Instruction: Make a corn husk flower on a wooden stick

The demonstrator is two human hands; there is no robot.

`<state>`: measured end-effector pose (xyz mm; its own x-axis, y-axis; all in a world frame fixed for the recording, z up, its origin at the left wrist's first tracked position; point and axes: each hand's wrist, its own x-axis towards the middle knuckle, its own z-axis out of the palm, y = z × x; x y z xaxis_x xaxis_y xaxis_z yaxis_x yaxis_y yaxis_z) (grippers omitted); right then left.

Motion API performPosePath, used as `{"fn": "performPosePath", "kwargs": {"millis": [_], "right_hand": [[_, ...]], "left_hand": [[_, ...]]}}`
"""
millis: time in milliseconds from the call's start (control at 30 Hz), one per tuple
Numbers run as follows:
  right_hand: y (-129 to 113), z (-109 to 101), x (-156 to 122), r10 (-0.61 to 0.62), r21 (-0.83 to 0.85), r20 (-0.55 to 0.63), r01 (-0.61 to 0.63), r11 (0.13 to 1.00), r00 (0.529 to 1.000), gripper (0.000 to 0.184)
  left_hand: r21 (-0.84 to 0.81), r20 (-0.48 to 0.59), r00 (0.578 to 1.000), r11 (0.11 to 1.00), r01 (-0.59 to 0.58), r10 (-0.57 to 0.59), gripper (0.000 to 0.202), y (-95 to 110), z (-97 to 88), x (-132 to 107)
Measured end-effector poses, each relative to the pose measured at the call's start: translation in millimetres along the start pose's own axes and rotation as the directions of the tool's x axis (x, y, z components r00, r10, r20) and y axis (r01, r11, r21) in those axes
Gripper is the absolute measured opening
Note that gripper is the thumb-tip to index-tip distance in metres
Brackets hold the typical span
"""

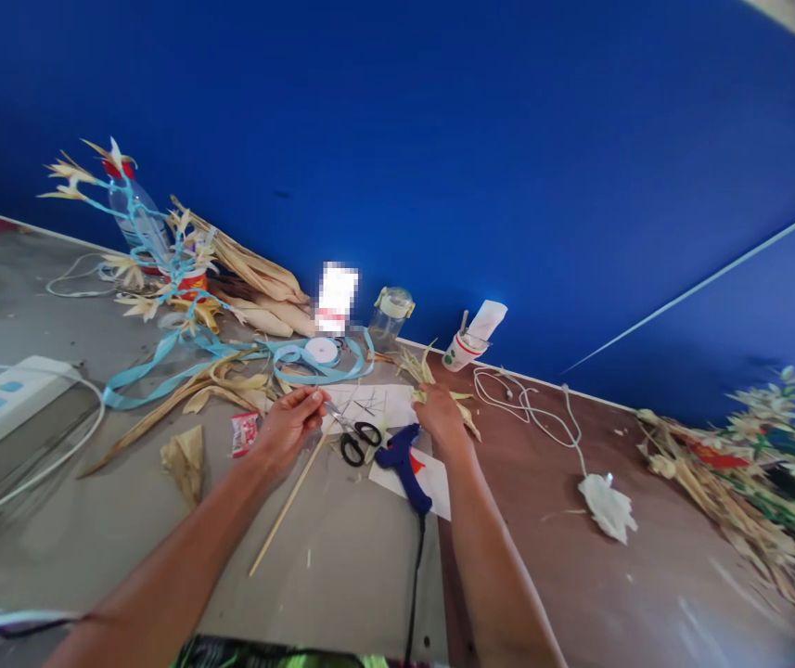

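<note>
My left hand (292, 422) is closed in a pinch just left of the scissors' blades; what it holds, if anything, is too small to make out. Black-handled scissors (353, 447) lie open on the table beside it. My right hand (440, 415) reaches to the pale dried corn husk strips (421, 365); its fingertips are mostly hidden, so its grip is unclear. Between my forearms a blue glue gun (407, 473) lies on white paper (444, 506). Thin dark wire pieces (369, 405) rest on a paper sheet (397, 397). A thin wooden stick (289, 510) points toward me.
Light-blue ribbon (286, 364), a husk bundle (250, 264) and a blue-stemmed husk flower arrangement (178, 264) fill the back left. A lidded jar (389, 317) and a paper cup (463, 353) stand by the wall. A power strip (14, 404) lies left, white cable (529, 408) right.
</note>
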<state>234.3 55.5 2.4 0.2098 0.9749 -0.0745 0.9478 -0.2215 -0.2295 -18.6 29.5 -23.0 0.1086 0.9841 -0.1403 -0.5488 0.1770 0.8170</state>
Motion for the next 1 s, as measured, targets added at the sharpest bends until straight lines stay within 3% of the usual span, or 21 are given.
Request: {"fn": "performPosePath", "kwargs": {"millis": [200,300,400,533,667,733,900,1000], "right_hand": [[3,6,8,0.036,-0.034,-0.029,-0.037,0.999,0.999,0.033],[7,3,12,0.019,0.055,-0.120,-0.012,0.998,0.993,0.030],[13,-2,17,0.019,0.251,-0.229,0.040,0.967,0.973,0.027],[20,-5,25,0.075,0.562,-0.332,0.133,0.817,0.940,0.022],[20,-1,32,0.136,0.796,-0.258,0.131,0.591,0.957,0.022],[19,2,34,0.119,0.827,-0.235,0.134,0.546,0.965,0.022],[15,4,34,0.074,0.815,-0.216,0.138,0.563,0.973,0.022],[15,1,31,0.050,0.747,-0.202,0.121,0.654,0.978,0.025]], "left_hand": [[0.025,0.015,1.000,1.000,0.009,-0.009,0.023,-2,-1.4,1],[0.026,0.011,1.000,1.000,0.006,-0.006,0.022,-3,-3.5,3],[-0.004,0.011,1.000,1.000,0.008,-0.008,0.021,-4,-4.7,3],[-0.032,-0.004,1.000,0.999,0.014,-0.014,0.021,-3,-3.7,3],[-0.025,-0.007,1.000,1.000,0.004,-0.004,0.022,-2,-2.2,2],[-0.013,0.001,1.000,1.000,0.003,-0.003,0.022,-2,-2.3,2],[0.010,0.029,1.000,1.000,0.001,-0.001,0.022,-3,-2.9,2],[0.005,0.024,1.000,1.000,-0.004,0.004,0.021,-2,-2.5,1]]}}
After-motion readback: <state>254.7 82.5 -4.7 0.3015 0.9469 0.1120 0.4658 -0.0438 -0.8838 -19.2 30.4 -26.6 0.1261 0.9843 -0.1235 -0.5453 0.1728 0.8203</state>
